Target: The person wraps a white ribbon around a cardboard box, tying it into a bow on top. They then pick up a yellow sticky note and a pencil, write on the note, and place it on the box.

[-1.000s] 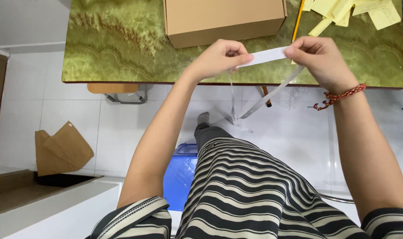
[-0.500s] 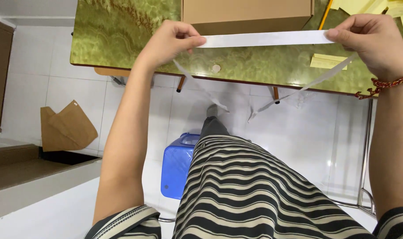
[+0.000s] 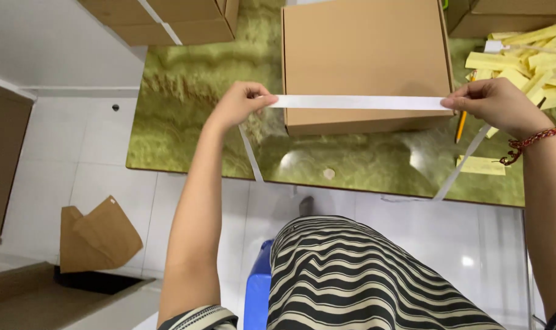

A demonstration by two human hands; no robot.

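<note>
Item: long white strip of tape or paper (image 3: 358,102), held taut and level between both hands, stretched across the near part of the lid of a closed, flat brown cardboard box (image 3: 366,61); whether the strip touches the lid or hangs just above it cannot be told. Left hand (image 3: 240,105): pinched on the strip's left end, thumb and fingers closed over it, positioned just off the box's left edge, above the table. Right hand (image 3: 496,105): pinched on the strip's right end, fingers curled around it, positioned just off the box's near right corner; a red braided bracelet (image 3: 531,143) sits on that wrist. Trailing pieces: a thin whitish band (image 3: 251,154) hangs down from under the left hand past the table edge; a similar band (image 3: 460,168) runs down diagonally from under the right hand, ending below the table's near edge. Support: a glossy green marbled tabletop (image 3: 192,122), bearing the box at centre. Adjacent: a heap of pale yellow paper slips (image 3: 528,61) to the right of the box, behind the right hand; one loose yellow slip (image 3: 480,165) near the table's front edge; a yellow pencil (image 3: 460,125) lying beside the box's right side. Further cardboard boxes (image 3: 168,21) stand at the table's far left. Below: the person's black-and-cream striped garment (image 3: 363,275), a blue plastic stool (image 3: 258,293), a white tiled floor (image 3: 107,183) with a folded brown cardboard piece (image 3: 98,235) at left.
</note>
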